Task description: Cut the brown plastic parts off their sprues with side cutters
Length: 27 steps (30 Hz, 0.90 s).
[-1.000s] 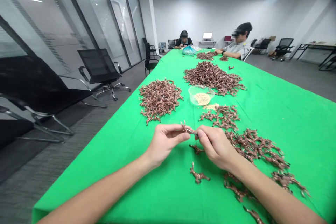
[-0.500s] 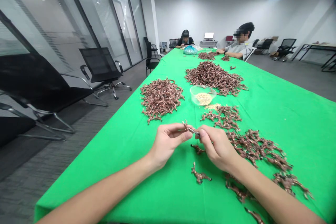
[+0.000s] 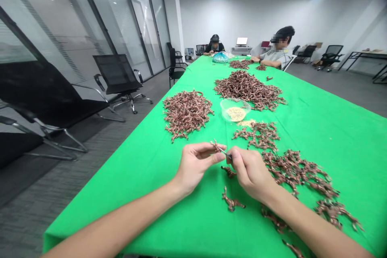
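Between the fingertips of my left hand (image 3: 193, 167) is a small brown animal figurine (image 3: 215, 145), deer-like in shape, with its head end up. My right hand (image 3: 250, 169) is closed around a slim metal tool (image 3: 224, 152), which looks like tweezers. The tool's tip reaches the figurine, though the exact contact is hidden by my fingers. Just below my hands a similar figurine (image 3: 232, 202) lies on the cloth, and another (image 3: 229, 172) is partly behind my right hand. More figurines (image 3: 298, 169) are scattered beside and beneath my right forearm.
A clear bowl (image 3: 222, 109) of pale bits stands ahead, some spilled beside it. Figurine piles lie at left (image 3: 188, 113) and behind the bowl (image 3: 246, 88). A blue bag (image 3: 220, 57) and two people sit farther along the green table (image 3: 145, 169). Chairs (image 3: 116, 74) stand left.
Both hands hold nearly the same pose, with the metal tool still against the figurine. The whole view has shifted slightly.
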Each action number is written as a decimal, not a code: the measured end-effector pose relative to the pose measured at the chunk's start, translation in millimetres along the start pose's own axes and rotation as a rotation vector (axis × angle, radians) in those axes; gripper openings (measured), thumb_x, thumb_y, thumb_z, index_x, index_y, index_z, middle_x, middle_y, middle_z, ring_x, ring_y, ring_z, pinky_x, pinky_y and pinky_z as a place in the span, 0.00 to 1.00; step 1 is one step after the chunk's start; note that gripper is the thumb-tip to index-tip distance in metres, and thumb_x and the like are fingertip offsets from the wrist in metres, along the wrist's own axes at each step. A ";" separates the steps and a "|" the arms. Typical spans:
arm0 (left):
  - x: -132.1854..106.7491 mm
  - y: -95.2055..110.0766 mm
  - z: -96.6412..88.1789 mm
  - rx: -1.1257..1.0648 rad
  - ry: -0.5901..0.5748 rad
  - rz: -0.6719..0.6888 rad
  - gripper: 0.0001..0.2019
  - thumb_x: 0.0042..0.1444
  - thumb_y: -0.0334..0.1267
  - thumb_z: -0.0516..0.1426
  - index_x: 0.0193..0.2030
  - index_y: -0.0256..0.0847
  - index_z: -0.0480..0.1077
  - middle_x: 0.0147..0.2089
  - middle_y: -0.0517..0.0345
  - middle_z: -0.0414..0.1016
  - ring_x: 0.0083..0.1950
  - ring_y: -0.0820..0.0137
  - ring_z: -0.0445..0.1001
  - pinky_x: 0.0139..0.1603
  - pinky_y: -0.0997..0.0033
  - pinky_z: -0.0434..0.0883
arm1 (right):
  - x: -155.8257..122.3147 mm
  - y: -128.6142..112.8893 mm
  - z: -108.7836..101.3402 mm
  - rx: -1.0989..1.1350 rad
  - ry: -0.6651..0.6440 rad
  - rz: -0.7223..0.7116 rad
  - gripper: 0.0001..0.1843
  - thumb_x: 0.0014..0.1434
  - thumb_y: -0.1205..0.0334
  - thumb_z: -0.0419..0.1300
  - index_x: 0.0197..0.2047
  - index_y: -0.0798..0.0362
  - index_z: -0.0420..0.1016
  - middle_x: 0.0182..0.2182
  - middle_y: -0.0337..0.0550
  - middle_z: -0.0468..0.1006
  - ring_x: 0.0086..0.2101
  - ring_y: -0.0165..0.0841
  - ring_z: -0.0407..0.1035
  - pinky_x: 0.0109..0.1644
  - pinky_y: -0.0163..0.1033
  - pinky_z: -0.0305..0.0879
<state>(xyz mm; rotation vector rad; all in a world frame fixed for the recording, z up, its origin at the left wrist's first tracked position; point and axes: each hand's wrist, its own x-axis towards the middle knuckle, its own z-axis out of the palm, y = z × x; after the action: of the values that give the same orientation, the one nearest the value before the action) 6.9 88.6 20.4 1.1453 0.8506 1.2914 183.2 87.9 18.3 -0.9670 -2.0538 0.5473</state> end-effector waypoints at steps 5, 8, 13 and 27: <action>1.4 2.7 -2.0 0.004 -0.013 -0.004 0.10 0.47 0.34 0.71 0.37 0.37 0.81 0.42 0.52 0.84 0.45 0.63 0.81 0.52 0.65 0.77 | 1.2 -1.0 -1.6 0.043 0.008 0.042 0.21 0.73 0.57 0.43 0.27 0.51 0.59 0.20 0.34 0.60 0.22 0.30 0.56 0.29 0.39 0.47; 2.5 4.0 -3.3 0.012 0.025 -0.015 0.13 0.44 0.36 0.72 0.37 0.37 0.82 0.41 0.52 0.84 0.42 0.64 0.81 0.48 0.64 0.78 | 1.9 -0.8 -3.2 0.041 0.033 0.071 0.21 0.73 0.56 0.44 0.27 0.51 0.61 0.21 0.35 0.61 0.22 0.31 0.56 0.30 0.39 0.47; 5.4 4.6 -5.0 0.016 0.074 -0.096 0.18 0.43 0.39 0.72 0.41 0.34 0.80 0.41 0.52 0.82 0.35 0.67 0.80 0.39 0.66 0.80 | 2.4 0.8 -5.2 -0.008 0.072 0.056 0.20 0.73 0.56 0.46 0.29 0.51 0.63 0.22 0.35 0.61 0.23 0.31 0.57 0.30 0.39 0.48; 0.7 16.0 -6.6 -0.074 -0.159 -0.253 0.18 0.55 0.38 0.66 0.50 0.31 0.75 0.50 0.39 0.80 0.50 0.59 0.81 0.51 0.66 0.76 | 3.5 13.2 -11.5 -0.386 0.074 -0.127 0.14 0.72 0.59 0.46 0.39 0.54 0.69 0.32 0.45 0.72 0.32 0.36 0.66 0.37 0.40 0.59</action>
<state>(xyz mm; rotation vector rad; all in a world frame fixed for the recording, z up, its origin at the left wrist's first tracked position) -3.7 89.0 34.1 1.0309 0.7948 1.0021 196.8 99.3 18.3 -1.0468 -2.1786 0.0448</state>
